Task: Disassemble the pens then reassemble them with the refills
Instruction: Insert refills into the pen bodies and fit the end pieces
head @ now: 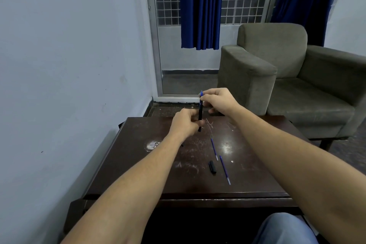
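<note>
**Pen 1 in hand, mid-swap; loose parts on table**

While both hands work above the far half of the table (138, 164), one pen (200, 114) is held near upright between them. Left hand (185, 125) is closed round the lower black barrel, fingers curled tight. Right hand (216, 99) pinches the top end, where a blue tip or refill end sticks out; can't tell if it is going in or coming out.

On the table, nearer the person: two blue refills (214, 148) (225, 170) lying loose, roughly end to end, not touching. Black cap or barrel section (212, 167) lies just beside them, between the two. Small dark bit by the left wrist, too small to ID.

Progress est.: some disassembly done, judging by loose parts. Left: finish held pen, fit remaining refills, refit black piece. No complete pens seen on the table, so total count unknown.
</note>
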